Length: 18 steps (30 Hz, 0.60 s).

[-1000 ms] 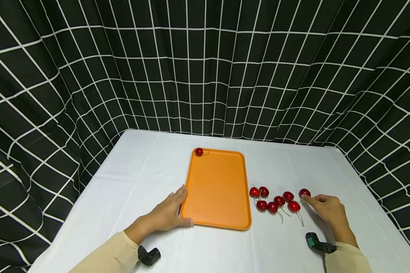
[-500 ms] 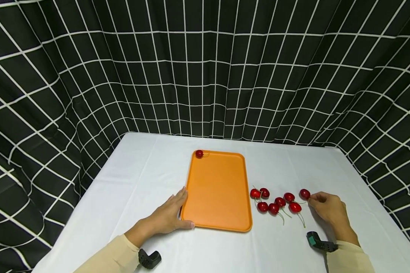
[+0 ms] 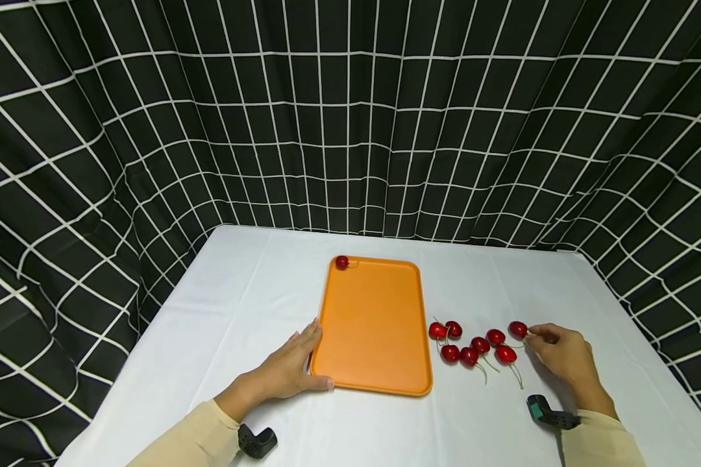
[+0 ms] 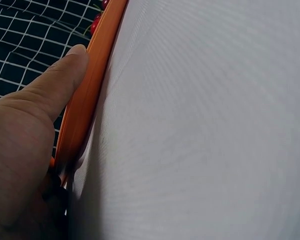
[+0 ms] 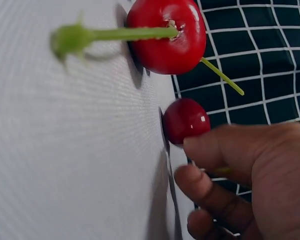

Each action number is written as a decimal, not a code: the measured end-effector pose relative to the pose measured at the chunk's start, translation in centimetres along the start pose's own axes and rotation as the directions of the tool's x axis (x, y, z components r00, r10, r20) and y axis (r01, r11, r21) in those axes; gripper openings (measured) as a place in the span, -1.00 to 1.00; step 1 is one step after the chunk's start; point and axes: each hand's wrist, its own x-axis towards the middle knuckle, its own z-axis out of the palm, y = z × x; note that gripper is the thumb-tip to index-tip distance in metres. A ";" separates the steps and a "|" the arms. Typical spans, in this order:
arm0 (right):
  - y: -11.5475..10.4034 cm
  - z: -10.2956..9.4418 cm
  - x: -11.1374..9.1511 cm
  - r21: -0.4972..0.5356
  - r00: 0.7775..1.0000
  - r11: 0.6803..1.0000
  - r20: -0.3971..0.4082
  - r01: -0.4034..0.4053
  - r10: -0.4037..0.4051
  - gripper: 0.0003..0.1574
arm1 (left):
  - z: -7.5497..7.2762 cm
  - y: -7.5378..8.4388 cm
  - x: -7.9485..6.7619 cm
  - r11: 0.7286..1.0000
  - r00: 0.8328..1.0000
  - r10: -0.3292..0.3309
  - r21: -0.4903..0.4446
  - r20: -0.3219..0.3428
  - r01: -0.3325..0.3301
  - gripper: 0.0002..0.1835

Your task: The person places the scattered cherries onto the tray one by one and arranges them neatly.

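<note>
An orange tray (image 3: 374, 324) lies on the white table. My left hand (image 3: 283, 370) rests at its near left corner, fingers along the left side and thumb at the front edge. In the left wrist view the thumb lies straight on the rim of the tray (image 4: 85, 100). To the right of the loose group, my right hand (image 3: 563, 357) pinches a dark red cherry (image 3: 518, 329) at its stem side. Up close, the thumb tip overlaps this cherry (image 5: 185, 120), and a bit of green stem shows between thumb and fingers.
Several red cherries with green stems, one of them a bright cherry (image 3: 505, 354), lie between the tray and my right hand. A single cherry (image 3: 341, 262) sits in the tray's far left corner. A black curtain (image 3: 350, 130) with white grid lines surrounds the table.
My right fingers have slid from the cherry's near side to its right, at the stem. That cherry has shifted slightly left. My left hand has stayed at the tray.
</note>
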 end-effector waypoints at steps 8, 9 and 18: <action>0.0 -0.2 0.3 0.002 1.000 1.000 0.002 -0.013 0.013 -0.77 | 0.1 -0.2 0.1 1.000 1.000 0.004 0.009 0.001 -0.004 0.23; -0.1 -0.4 0.3 0.008 1.000 1.000 0.008 -0.015 0.015 -0.75 | 0.1 -0.2 0.1 1.000 1.000 0.000 0.008 0.003 0.000 0.23; -4.0 -1.8 3.0 0.109 1.000 0.994 0.014 -0.022 0.021 -0.55 | 0.0 -0.1 -0.1 1.000 1.000 -0.004 0.005 0.005 0.004 0.22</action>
